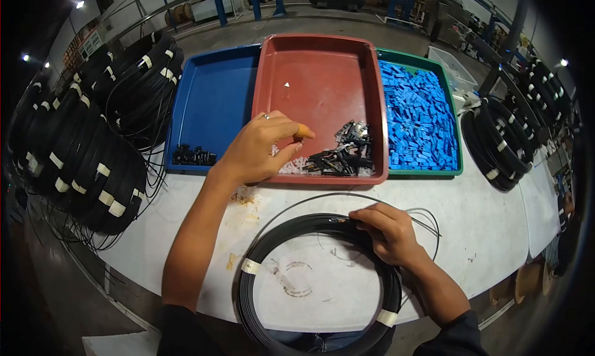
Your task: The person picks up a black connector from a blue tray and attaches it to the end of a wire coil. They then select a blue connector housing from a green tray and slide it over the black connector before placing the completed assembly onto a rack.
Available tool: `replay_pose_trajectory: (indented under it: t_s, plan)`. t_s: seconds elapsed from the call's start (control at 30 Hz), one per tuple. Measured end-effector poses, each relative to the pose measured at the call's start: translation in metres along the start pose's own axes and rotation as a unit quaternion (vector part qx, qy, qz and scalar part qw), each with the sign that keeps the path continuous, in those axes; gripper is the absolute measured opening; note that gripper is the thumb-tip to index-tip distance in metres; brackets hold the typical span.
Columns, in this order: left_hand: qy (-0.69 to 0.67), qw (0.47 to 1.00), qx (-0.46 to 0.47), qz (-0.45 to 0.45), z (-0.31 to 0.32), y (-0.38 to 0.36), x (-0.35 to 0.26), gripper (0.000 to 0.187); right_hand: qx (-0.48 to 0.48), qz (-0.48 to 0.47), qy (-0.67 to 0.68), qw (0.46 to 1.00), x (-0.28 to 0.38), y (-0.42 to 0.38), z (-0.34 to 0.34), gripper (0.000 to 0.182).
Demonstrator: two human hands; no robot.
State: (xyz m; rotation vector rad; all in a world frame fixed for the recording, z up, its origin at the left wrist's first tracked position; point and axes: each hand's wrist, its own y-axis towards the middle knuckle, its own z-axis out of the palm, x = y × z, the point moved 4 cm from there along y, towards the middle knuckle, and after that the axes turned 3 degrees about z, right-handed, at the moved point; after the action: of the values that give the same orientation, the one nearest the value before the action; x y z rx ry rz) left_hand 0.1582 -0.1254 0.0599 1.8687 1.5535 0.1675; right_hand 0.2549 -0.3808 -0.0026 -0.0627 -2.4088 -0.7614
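Observation:
My left hand (263, 146) hovers over the front of the red tray (322, 77), thumb and index finger apart with nothing visible between them. An orange cover wraps the index finger. Below and right of it lie small black and silver parts (344, 157) and small clear or white pieces (294, 166). My right hand (390, 233) is closed at the top of a coil of black cable (248, 294), pinching a cable end. A small connector-like piece (338, 220) shows just left of these fingertips. White tape bands (250, 267) bind the coil.
A blue tray (214, 102) with some small black parts (193, 155) stands left; a green tray (460, 160) full of blue plastic pieces (418, 117) stands right. Stacked black cable coils (80, 164) line the left side, with more coils (498, 142) at right. The white table (471, 232) carries everything.

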Motion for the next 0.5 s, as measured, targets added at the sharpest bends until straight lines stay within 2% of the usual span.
replay_pose_trajectory:
  t_s: [0.07,0.13,0.17,0.2,0.3,0.33,0.4,0.5]
  plan:
    - [-0.041,0.999,-0.027,0.001,0.006,-0.003,-0.019,0.016,-0.012,-0.013,-0.019,1.000,-0.004,-0.004,0.000,0.039]
    - [-0.080,0.996,-0.041,-0.017,0.011,-0.009,-0.036,0.018,-0.023,-0.059,-0.101,0.993,0.004,-0.003,-0.003,0.040]
    - [-0.116,0.991,-0.048,-0.052,0.016,-0.015,-0.041,0.013,-0.031,-0.052,-0.092,0.994,0.004,-0.004,-0.003,0.040]
    - [-0.119,0.991,-0.044,-0.048,0.022,-0.019,-0.049,0.013,-0.035,-0.047,-0.094,0.994,0.002,-0.005,-0.002,0.040]
    - [-0.243,0.955,-0.090,-0.144,0.039,-0.033,-0.054,0.010,-0.063,-0.011,-0.084,0.994,-0.001,-0.003,-0.003,0.034]
    - [-0.243,0.955,-0.089,-0.142,0.046,-0.038,-0.053,0.010,-0.064,-0.010,-0.086,0.994,0.001,-0.003,-0.003,0.034]
    - [-0.365,0.910,-0.105,-0.163,0.059,-0.046,-0.046,0.013,-0.093,-0.016,-0.094,0.991,0.003,-0.003,-0.005,0.028]
    - [-0.401,0.896,-0.103,-0.159,0.065,-0.051,-0.041,0.015,-0.078,-0.005,-0.051,0.996,0.007,-0.002,-0.006,0.027]
